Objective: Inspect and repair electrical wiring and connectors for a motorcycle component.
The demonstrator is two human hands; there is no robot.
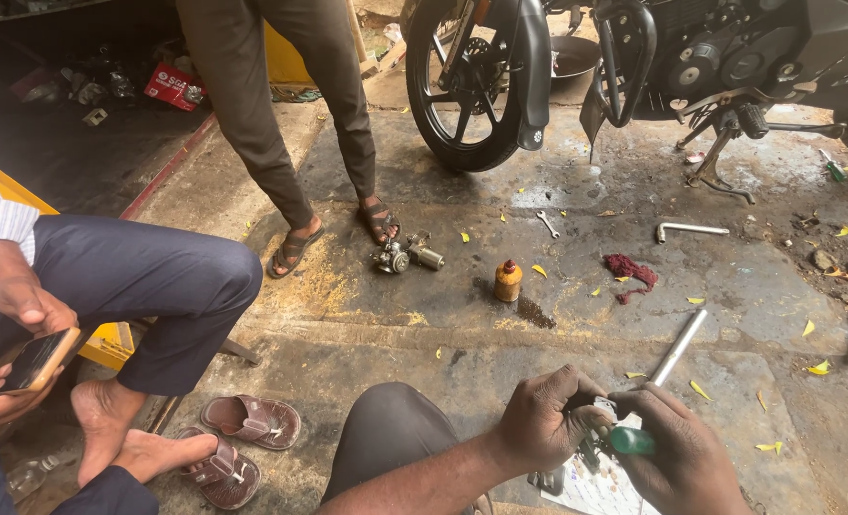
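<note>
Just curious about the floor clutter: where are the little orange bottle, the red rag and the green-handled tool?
orange bottle (508, 283), head view, on its body.
red rag (630, 270), head view, on its middle.
green-handled tool (631, 440), head view, on its handle.

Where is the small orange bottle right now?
The orange bottle stands on the concrete floor mid-frame, between the carburetor to its left and the red rag to its right.

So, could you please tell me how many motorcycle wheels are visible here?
1: the front wheel stands at top centre beside the standing person's legs; the rear one lies out of frame.
</note>
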